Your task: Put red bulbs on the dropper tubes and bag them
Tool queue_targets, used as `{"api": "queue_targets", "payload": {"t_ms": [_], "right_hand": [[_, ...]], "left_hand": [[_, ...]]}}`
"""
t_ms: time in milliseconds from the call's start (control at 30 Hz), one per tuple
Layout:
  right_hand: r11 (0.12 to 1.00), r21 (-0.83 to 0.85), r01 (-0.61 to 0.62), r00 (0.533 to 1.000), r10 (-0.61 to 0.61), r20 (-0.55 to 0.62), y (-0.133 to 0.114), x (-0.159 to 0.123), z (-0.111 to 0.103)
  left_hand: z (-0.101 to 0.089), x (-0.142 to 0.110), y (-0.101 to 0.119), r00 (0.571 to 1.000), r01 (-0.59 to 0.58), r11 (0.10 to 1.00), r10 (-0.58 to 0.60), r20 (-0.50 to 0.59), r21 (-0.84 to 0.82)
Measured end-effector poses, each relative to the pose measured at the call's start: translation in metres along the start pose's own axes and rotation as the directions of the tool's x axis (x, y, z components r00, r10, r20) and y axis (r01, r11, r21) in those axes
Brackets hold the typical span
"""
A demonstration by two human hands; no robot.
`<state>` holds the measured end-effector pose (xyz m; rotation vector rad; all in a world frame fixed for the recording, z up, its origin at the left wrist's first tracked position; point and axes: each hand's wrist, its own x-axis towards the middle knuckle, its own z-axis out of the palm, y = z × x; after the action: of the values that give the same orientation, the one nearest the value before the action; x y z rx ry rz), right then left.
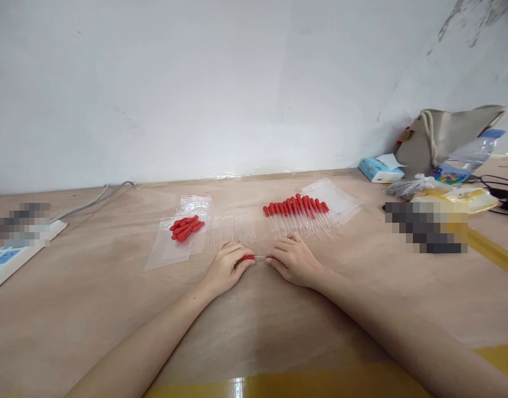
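Note:
My left hand pinches a red rubber dropper bulb low over the table. Opposite it, my right hand grips a thin clear glass tube, whose near end meets the bulb's mouth; how deep it sits I cannot tell. Beyond my left hand, loose red bulbs lie heaped on clear plastic bags. Bare glass tubes are laid side by side in the middle. Behind my right hand is a row of droppers, red bulbs on glass tubes.
Flat plastic bags lie behind the droppers. On the right are a tissue pack, a beige bag, a plastic bottle and black cables. A white power strip with a grey cord is at the left. A wall bounds the table's back.

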<state>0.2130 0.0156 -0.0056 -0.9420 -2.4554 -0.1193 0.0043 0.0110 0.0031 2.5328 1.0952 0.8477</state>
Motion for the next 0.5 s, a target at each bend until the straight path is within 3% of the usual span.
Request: {"api": "queue_targets", "payload": {"t_ms": [100, 167, 233, 333, 400, 500], "right_hand": [[0.996, -0.067, -0.059, 0.998, 0.06, 0.013, -0.001, 0.004, -0.008], [0.977, -0.056, -0.207, 0.978, 0.207, -0.002, 0.003, 0.009, -0.012], [0.917, -0.003, -0.399, 0.917, 0.399, -0.013, 0.012, 0.017, -0.014], [0.793, 0.035, -0.608, 0.793, 0.609, -0.031, 0.025, 0.034, -0.008], [0.744, -0.005, -0.669, 0.742, 0.667, -0.072, 0.03, 0.046, -0.001], [0.701, -0.098, -0.707, 0.708, 0.699, -0.105, 0.033, 0.059, 0.011]], "left_hand": [[-0.001, -0.002, -0.005, 0.995, 0.074, 0.997, -0.074, -0.068, -0.008], [-0.001, -0.005, -0.009, 0.976, 0.176, 0.984, -0.177, -0.123, -0.019], [0.0, -0.007, -0.012, 0.96, 0.241, 0.97, -0.242, -0.14, -0.026], [0.0, -0.007, -0.012, 0.968, 0.223, 0.975, -0.223, -0.115, -0.01], [-0.001, -0.007, -0.01, 0.977, 0.195, 0.981, -0.193, -0.094, 0.009], [-0.002, -0.007, -0.007, 0.982, 0.17, 0.985, -0.167, -0.085, 0.023]]}}
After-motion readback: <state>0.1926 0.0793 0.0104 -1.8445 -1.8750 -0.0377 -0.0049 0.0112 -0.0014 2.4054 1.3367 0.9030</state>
